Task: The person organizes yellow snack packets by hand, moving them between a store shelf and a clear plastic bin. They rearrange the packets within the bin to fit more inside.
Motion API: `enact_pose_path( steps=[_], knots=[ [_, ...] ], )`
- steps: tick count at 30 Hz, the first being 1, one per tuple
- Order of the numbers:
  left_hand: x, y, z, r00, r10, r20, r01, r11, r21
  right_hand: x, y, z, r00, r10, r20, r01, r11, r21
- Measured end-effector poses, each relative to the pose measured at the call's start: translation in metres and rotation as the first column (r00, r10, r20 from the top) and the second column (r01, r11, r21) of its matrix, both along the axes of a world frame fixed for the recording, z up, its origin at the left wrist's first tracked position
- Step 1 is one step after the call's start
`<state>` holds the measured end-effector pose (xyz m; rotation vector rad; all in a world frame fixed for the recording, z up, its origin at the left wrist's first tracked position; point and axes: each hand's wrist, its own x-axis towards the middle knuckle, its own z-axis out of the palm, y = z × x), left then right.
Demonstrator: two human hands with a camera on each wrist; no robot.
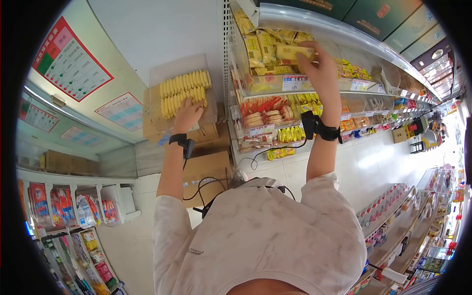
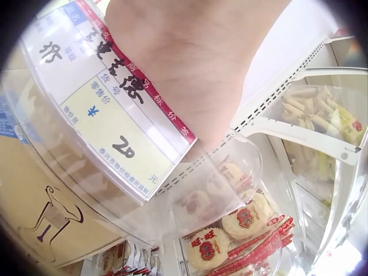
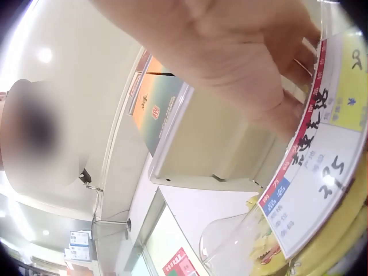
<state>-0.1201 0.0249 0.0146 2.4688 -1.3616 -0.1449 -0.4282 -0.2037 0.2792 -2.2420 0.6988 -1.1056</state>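
My left hand (image 1: 189,117) rests on rows of yellow-wrapped snack sticks (image 1: 184,83) in a clear bin (image 1: 153,105). In the left wrist view its palm (image 2: 184,52) is behind a handwritten price tag (image 2: 115,115), and its fingertips are hidden. My right hand (image 1: 319,69) pinches a yellow snack packet (image 1: 290,52) between thumb and fingers, over a shelf bin of loose yellow packets (image 1: 253,49). In the right wrist view the right hand (image 3: 247,63) reaches over the bin's edge behind another price tag (image 3: 316,167); the pinched packet is hidden there.
Lower shelves carry round rice crackers (image 1: 263,118) in red-marked wrappers and more yellow packets (image 1: 291,133). The clear bin stands by cardboard boxes (image 1: 206,167). A perforated shelf upright (image 1: 227,59) separates the two bins. Dark boxes (image 1: 378,24) stand above the shelf.
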Motion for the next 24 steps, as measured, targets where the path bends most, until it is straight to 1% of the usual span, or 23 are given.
enact_pose_path(
  steps=[3,6,9,12,13,16,18,20,23,24],
  knots=[
    [0.002,0.001,-0.004,0.999,-0.030,0.013,0.030,0.999,-0.040,0.005,0.003,-0.004,0.969,0.043,0.244,-0.052,0.998,0.031],
    [0.004,0.001,-0.005,0.999,-0.035,0.031,0.035,0.999,-0.016,0.002,0.005,-0.002,0.973,0.026,0.230,-0.080,0.969,0.232],
    [0.003,0.000,-0.003,0.999,-0.025,0.027,0.025,1.000,-0.003,0.012,0.001,-0.005,0.889,0.153,0.431,-0.272,0.935,0.229],
    [0.002,0.000,0.000,0.999,-0.040,0.004,0.040,0.999,0.000,0.023,0.000,-0.006,0.943,0.131,0.306,-0.206,0.952,0.226],
    [0.000,0.001,0.002,0.999,-0.038,-0.006,0.038,0.999,0.001,0.026,0.006,-0.001,0.973,0.105,0.208,-0.138,0.979,0.153],
    [0.002,0.000,0.003,0.999,-0.037,-0.015,0.037,0.999,-0.005,0.049,0.010,-0.005,0.987,0.139,0.080,-0.148,0.981,0.122],
    [0.003,0.000,0.002,0.999,-0.049,-0.009,0.049,0.999,-0.016,0.060,0.021,-0.007,0.988,0.140,0.070,-0.149,0.977,0.151],
    [0.000,0.000,0.003,1.000,-0.029,-0.001,0.029,1.000,0.010,0.070,0.030,-0.006,0.987,0.151,0.063,-0.160,0.972,0.170],
    [0.001,-0.001,0.003,1.000,-0.019,-0.003,0.019,0.999,0.029,0.074,0.034,-0.012,0.986,0.137,-0.095,-0.136,0.990,0.018],
    [0.001,-0.001,0.003,1.000,-0.020,-0.010,0.020,0.999,0.035,0.074,0.035,-0.011,0.984,0.162,-0.069,-0.154,0.982,0.109]
  ],
)
